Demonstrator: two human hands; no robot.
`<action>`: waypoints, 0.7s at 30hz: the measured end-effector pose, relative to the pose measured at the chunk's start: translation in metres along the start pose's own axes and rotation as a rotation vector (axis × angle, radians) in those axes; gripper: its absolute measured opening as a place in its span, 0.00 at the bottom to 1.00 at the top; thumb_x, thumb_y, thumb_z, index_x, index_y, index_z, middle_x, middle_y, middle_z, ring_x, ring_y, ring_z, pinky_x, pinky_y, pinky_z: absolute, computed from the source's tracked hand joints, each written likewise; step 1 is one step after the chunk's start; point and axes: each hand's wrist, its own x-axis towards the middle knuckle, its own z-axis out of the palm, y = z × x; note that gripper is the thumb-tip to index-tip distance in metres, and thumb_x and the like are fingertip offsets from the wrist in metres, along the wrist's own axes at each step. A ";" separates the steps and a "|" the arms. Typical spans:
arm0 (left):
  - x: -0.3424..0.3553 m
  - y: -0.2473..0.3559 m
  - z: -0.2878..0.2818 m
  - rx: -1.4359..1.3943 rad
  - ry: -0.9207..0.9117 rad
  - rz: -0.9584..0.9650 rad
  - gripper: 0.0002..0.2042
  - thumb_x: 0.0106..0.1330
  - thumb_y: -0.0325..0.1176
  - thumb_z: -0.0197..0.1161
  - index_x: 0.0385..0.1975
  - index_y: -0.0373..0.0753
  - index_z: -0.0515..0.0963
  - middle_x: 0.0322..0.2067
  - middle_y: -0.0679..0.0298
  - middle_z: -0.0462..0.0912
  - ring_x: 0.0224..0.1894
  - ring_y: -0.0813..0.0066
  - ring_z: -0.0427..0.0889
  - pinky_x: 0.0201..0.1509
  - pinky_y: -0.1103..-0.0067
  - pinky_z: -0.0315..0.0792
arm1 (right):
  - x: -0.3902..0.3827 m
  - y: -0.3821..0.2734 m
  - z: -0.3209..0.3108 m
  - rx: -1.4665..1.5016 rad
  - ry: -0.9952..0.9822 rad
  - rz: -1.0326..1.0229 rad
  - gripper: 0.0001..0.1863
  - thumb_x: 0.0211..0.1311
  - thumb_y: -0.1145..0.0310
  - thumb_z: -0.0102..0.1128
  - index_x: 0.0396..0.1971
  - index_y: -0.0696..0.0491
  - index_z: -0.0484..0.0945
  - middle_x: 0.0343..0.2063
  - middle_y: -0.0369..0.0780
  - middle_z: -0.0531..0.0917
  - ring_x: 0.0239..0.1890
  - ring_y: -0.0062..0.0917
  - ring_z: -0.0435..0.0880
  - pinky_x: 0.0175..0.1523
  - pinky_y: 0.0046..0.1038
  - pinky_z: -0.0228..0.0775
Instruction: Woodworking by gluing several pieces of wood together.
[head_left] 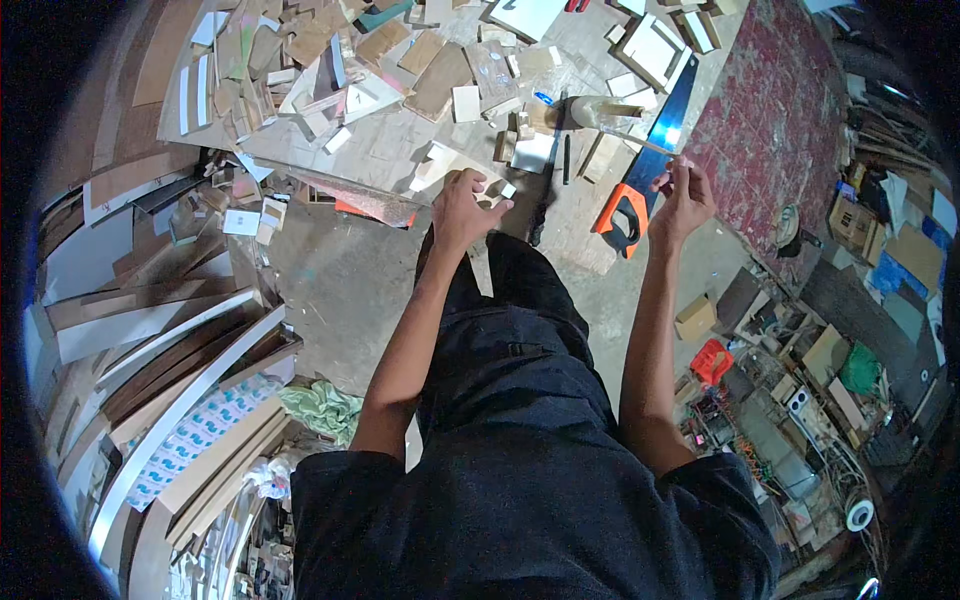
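My left hand (461, 212) hovers at the near edge of the worktable (385, 165), thumb and fingers apart. Just beyond and beneath it lies a pale wooden piece (436, 166), with a small white block (508, 190) by the thumb; the fingers hide part of the wooden piece. My right hand (684, 200) is closed in a pinch on a thin stick (650, 147), which points left toward a pale round container (590, 112). Under the stick, left of that hand, lies a handsaw (627, 212) with an orange and black handle and a blue blade.
Wood offcuts (440, 80) crowd the table's far side. A dark pencil-like rod (567, 160) lies near the middle. Stacked boards (190, 390) stand at left. An orange-red bag (711, 361), tools and scraps cover the floor at right, beside a worn red surface (770, 120).
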 end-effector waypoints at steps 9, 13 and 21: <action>0.000 -0.002 0.000 0.006 -0.048 -0.047 0.30 0.42 0.48 0.78 0.43 0.40 0.74 0.36 0.59 0.81 0.40 0.59 0.81 0.43 0.66 0.73 | -0.008 -0.021 0.005 0.177 -0.091 0.347 0.13 0.66 0.67 0.58 0.21 0.54 0.73 0.20 0.37 0.76 0.20 0.22 0.76 0.24 0.25 0.69; 0.001 -0.005 0.001 -0.023 -0.062 -0.048 0.32 0.40 0.50 0.79 0.44 0.42 0.74 0.36 0.61 0.82 0.40 0.60 0.81 0.43 0.66 0.74 | -0.007 -0.011 0.007 0.231 -0.150 0.414 0.12 0.65 0.65 0.59 0.22 0.53 0.73 0.19 0.36 0.75 0.19 0.22 0.76 0.25 0.26 0.70; 0.003 -0.007 0.002 0.019 -0.031 -0.044 0.32 0.40 0.51 0.79 0.43 0.43 0.74 0.34 0.62 0.81 0.38 0.62 0.81 0.42 0.68 0.74 | 0.007 -0.005 0.005 0.110 0.002 0.238 0.10 0.64 0.69 0.60 0.23 0.56 0.75 0.19 0.36 0.76 0.17 0.19 0.74 0.23 0.21 0.70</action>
